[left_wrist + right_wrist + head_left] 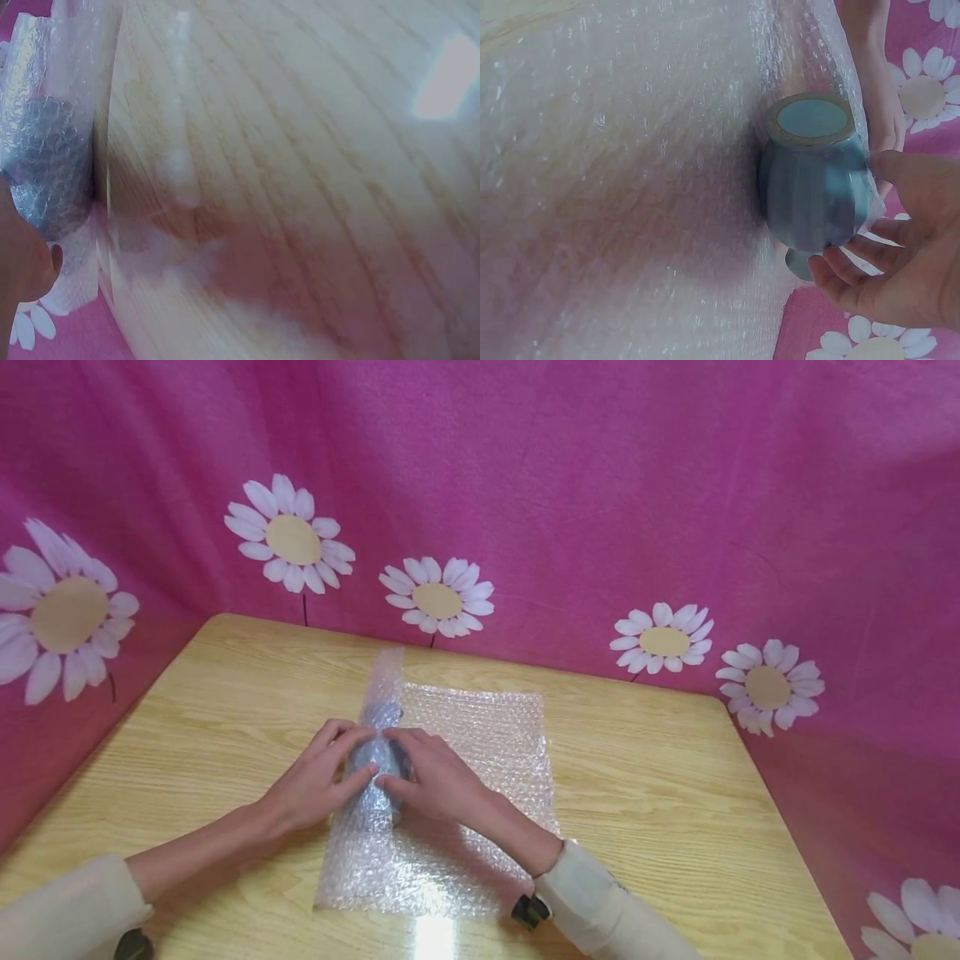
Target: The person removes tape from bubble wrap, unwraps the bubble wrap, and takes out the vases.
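Observation:
A glossy blue-grey ceramic vase [814,195] lies on its side on a sheet of clear bubble wrap [495,735]. Its ringed base faces the right wrist camera, and its narrower neck points away. One edge of the sheet is folded over the vase's left side, so the vase shows through the plastic [52,157] in the left wrist view. My left hand [311,777] holds this fold against the vase, with thumb and fingers bent over it. From the other side my right hand [442,781] grips the vase, its thumb near the base and its fingers curved around the body.
The sheet spreads to the right of the vase over a light wood-grain table [637,818]. Behind the table and along its sides hangs a magenta cloth [562,527] with white daisies. Light reflects off the tabletop near the front edge.

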`<state>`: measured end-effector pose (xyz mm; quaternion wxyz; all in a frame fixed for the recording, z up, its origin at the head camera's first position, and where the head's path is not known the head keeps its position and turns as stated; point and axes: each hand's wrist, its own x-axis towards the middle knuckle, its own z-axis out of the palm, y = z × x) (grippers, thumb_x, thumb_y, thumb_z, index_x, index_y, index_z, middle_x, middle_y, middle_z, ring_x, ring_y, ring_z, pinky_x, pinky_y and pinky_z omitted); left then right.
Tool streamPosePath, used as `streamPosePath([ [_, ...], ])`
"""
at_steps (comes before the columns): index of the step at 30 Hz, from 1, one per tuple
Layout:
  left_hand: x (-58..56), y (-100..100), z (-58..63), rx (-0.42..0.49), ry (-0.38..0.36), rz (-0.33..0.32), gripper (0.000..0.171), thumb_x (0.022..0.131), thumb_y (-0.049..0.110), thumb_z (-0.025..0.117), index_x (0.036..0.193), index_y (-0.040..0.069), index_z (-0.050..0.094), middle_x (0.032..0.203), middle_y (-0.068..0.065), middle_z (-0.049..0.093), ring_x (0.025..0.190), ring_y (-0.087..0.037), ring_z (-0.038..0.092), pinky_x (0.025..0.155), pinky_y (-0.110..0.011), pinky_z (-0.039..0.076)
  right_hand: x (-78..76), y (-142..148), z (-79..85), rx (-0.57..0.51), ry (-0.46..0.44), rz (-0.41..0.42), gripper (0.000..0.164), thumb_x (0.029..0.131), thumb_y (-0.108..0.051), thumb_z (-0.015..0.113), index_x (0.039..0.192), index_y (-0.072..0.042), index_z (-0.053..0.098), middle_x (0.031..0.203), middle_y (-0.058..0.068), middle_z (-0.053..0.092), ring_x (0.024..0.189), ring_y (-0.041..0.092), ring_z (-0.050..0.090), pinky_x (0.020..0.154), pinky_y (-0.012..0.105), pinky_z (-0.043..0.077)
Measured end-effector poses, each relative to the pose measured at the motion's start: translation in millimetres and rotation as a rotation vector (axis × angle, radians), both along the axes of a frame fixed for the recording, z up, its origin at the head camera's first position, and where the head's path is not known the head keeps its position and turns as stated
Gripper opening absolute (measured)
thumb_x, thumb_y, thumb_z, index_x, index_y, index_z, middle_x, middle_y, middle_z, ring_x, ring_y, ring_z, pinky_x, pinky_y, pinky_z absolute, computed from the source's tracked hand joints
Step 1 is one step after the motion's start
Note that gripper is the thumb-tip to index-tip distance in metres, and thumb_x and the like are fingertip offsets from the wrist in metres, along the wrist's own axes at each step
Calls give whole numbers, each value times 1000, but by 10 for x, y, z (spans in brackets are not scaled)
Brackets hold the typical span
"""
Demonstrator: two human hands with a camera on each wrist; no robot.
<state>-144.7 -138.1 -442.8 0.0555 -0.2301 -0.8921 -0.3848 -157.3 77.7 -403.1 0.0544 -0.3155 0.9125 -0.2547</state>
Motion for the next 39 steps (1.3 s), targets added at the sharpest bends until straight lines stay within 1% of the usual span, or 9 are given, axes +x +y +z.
streamPosePath([
  [3,-1,14,5,-16,2,7,50,99,34,62,141,8,53,130,-9,46,91,-17,50,76,-35,47,12,28,15,-14,-38,-1,64,98,-37,65,151,-11,40,144,8,52,118,18,54,101,36,45],
  [6,-1,21,-4,-20,18,9,49,98,33,63,139,8,55,130,-9,47,95,-20,51,79,-37,47,25,72,30,-23,-77,6,64,98,-34,65,152,-10,38,144,9,51,119,17,54,102,34,45],
  [9,-2,28,-12,-13,35,11,48,97,31,66,138,8,56,129,-9,47,97,-22,51,81,-39,48,36,121,34,-37,-88,28,64,99,-30,65,152,-9,37,144,10,51,120,18,55,102,32,45],
  [14,1,29,-9,-7,30,21,48,95,29,67,137,8,57,129,-10,47,103,-24,52,86,-44,49,55,204,34,-46,-65,62,65,99,-28,64,153,-8,36,144,10,51,119,21,57,103,32,44],
  [19,-5,28,-10,0,23,28,48,95,29,68,136,8,57,129,-11,48,107,-25,52,90,-47,48,75,299,34,-33,-66,66,63,99,-28,64,152,-8,37,148,10,48,127,24,53,109,36,39],
  [25,-6,27,-6,3,21,34,47,95,29,68,136,8,57,128,-11,48,104,-25,53,88,-46,48,100,422,-12,7,-34,60,53,99,-28,63,145,-7,47,143,10,53,124,27,54,108,41,40],
  [28,-4,29,1,1,22,36,47,95,28,68,135,8,58,128,-11,48,104,-25,53,88,-46,48,123,493,-41,37,-20,53,49,100,-30,60,142,-7,51,143,10,53,130,28,49,109,42,39],
  [31,-3,35,6,-2,22,39,47,95,28,68,135,7,58,128,-11,48,107,-25,52,90,-47,48,140,565,-75,51,-25,50,48,101,-30,59,143,-7,51,145,11,51,133,29,46,111,43,36],
  [39,-6,48,15,-1,14,40,47,94,28,68,135,7,58,127,-11,48,107,-25,52,91,-47,47,205,791,-156,89,-51,35,53,103,-30,54,149,-5,44,152,16,43,141,30,36,116,44,27],
])
